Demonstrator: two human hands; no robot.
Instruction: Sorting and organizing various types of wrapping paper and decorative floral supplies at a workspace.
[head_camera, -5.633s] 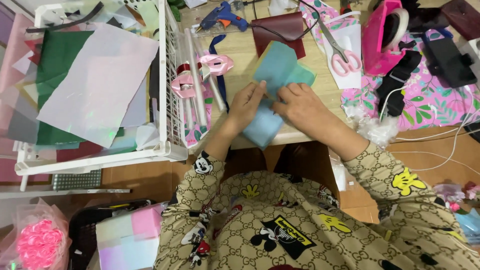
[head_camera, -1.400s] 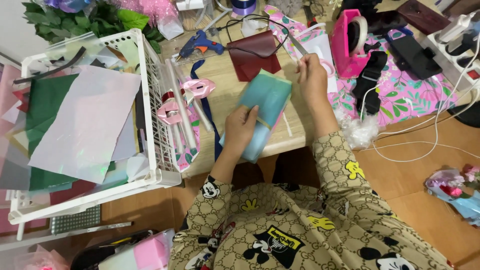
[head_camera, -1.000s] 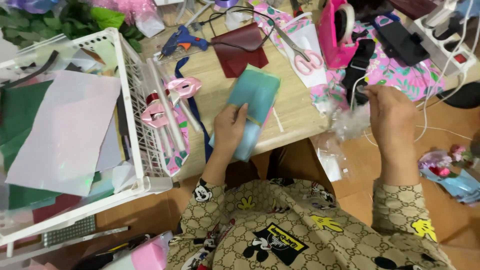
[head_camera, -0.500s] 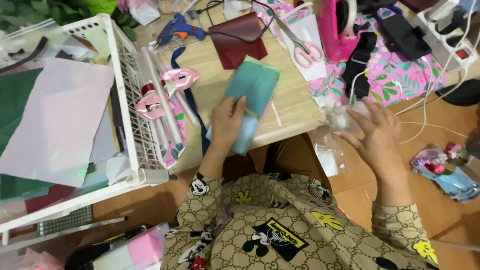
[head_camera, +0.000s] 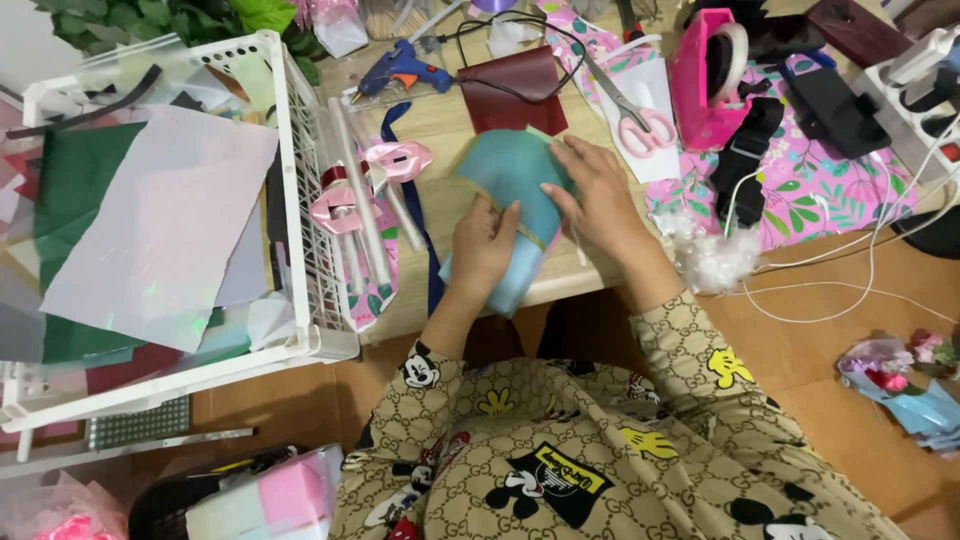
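A stack of teal and light blue paper sheets (head_camera: 512, 180) lies on the wooden table (head_camera: 440, 125), its near end hanging over the front edge. My left hand (head_camera: 483, 243) presses flat on the lower part of the sheets. My right hand (head_camera: 598, 190) rests on their right edge, fingers spread and pinching the top sheet. Neither hand lifts the paper off the table.
A white wire basket (head_camera: 300, 200) with paper sheets stands at left. Pink ribbon rolls (head_camera: 370, 175), a blue glue gun (head_camera: 400, 68), a dark red pouch (head_camera: 515, 88), pink scissors (head_camera: 640, 120), a pink tape dispenser (head_camera: 705, 70) and white fluff (head_camera: 715, 262) surround the sheets. Cables trail right.
My right hand reached out to the right toward the white fluff and has come back onto the teal sheets. My left hand stayed pressed on them.
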